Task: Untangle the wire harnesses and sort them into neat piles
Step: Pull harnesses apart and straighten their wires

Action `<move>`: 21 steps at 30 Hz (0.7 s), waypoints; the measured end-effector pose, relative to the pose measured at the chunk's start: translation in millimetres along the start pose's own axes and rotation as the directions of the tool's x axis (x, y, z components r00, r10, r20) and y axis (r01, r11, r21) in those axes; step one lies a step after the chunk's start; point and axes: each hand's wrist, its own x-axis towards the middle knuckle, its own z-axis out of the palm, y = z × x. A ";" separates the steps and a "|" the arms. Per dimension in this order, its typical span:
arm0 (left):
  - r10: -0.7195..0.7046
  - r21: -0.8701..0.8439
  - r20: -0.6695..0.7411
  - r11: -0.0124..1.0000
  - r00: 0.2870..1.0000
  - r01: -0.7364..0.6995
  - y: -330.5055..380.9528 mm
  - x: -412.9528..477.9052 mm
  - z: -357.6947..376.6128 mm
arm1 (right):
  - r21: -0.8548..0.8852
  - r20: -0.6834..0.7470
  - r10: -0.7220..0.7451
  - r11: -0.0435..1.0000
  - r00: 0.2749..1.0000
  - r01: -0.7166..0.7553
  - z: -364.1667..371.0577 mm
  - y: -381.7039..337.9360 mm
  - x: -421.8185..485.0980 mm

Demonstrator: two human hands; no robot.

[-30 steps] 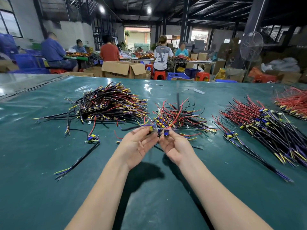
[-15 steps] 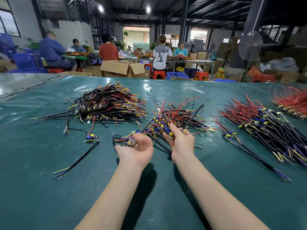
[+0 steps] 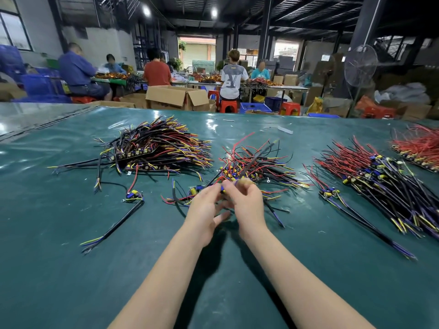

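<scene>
A tangled heap of red, black, yellow and purple wire harnesses (image 3: 256, 166) lies at the middle of the green table (image 3: 71, 269). Both hands meet at its near edge. My right hand (image 3: 245, 203) pinches a black-sleeved harness (image 3: 257, 154) that sticks up and away over the heap, blurred. My left hand (image 3: 205, 210) touches the same harness at its blue and yellow connector, fingers partly spread; its grip is hidden behind the right hand. A sorted pile (image 3: 156, 148) lies to the left, a second sorted pile (image 3: 380, 176) to the right.
A single harness (image 3: 118, 217) lies apart at the left, near the front. A pile of red wires (image 3: 420, 148) sits at the far right edge. Beyond the table are cardboard boxes (image 3: 175, 97), stools, a standing fan (image 3: 360, 67) and several seated people.
My hands, apart half a second ago, have come together at the heap's near edge. The black harness in my right hand has swung upward and is blurred.
</scene>
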 end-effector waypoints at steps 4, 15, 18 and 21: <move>0.071 -0.102 -0.068 0.992 0.995 -0.077 6.5 1.8 -11.2 | -0.374 0.316 -0.194 0.874 0.929 0.310 -7.8 -0.1 -2.8; 0.102 -0.066 -0.090 0.992 0.991 -0.109 5.2 3.8 -13.3 | 0.271 0.213 0.137 0.943 0.967 -0.193 -10.3 -5.0 6.1; 0.200 -0.025 -0.172 0.978 0.964 -0.208 2.9 5.4 -15.2 | 0.283 0.422 0.204 0.896 0.883 -0.342 -13.8 -9.6 5.2; 0.235 0.083 -0.169 0.971 0.957 -0.224 0.6 6.0 -17.1 | 0.092 0.512 0.243 0.938 0.824 -0.333 -17.2 -12.4 4.0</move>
